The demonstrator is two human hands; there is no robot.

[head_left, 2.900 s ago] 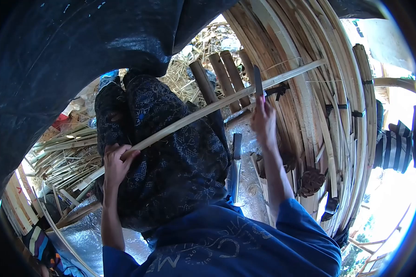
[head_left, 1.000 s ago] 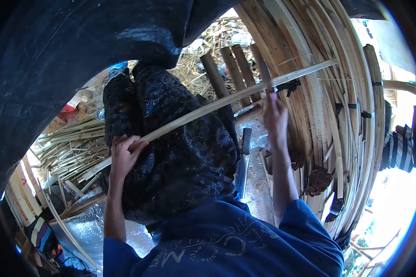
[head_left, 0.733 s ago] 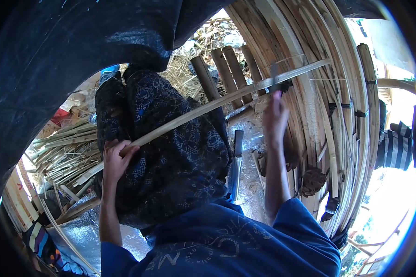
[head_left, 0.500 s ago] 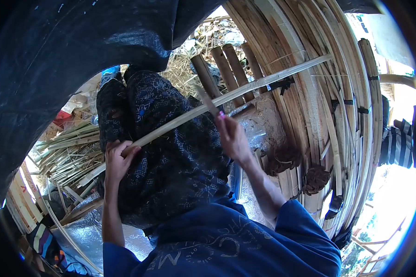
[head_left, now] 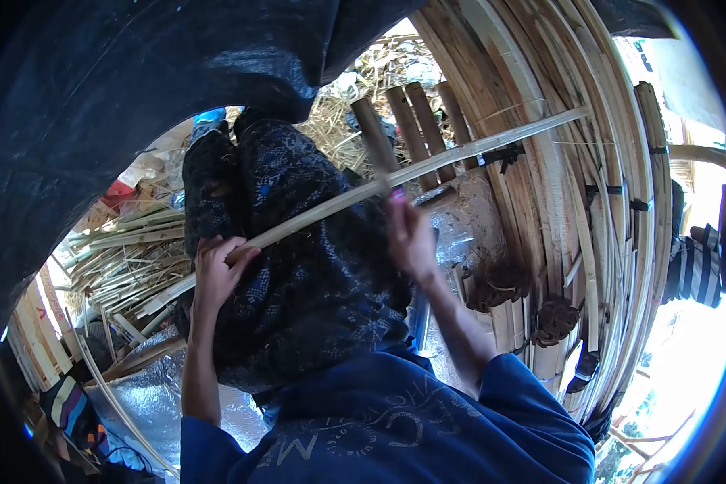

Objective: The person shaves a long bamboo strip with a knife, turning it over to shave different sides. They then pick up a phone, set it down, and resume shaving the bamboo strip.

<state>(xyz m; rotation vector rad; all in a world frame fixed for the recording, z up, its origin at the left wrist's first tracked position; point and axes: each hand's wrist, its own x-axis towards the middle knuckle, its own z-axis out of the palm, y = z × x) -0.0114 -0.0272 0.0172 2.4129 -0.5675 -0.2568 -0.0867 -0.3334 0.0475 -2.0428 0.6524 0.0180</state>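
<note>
A long pale bamboo strip (head_left: pixel 323 211) lies slantwise over the dark patterned cloth on my lap (head_left: pixel 298 274), its far end reaching the upper right. My left hand (head_left: pixel 219 270) is closed round the strip near its lower left end. Just below the middle of the strip is my right hand (head_left: pixel 411 238), closed on a knife with a pink spot by the fingers. The knife is smeared by motion where it meets the strip, so its blade is hard to make out.
Long bamboo slats (head_left: pixel 532 185) curve down the right side, tied with black bands. Short brown bamboo tubes (head_left: pixel 407 125) stand beyond my lap. A heap of split strips (head_left: pixel 129 266) lies at left. Dark sheeting (head_left: pixel 177 64) hangs at the upper left.
The knife, seen tilted across the strip before, is now blurred against it. My right hand is slightly lower and further right. The whole view has shifted a little.
</note>
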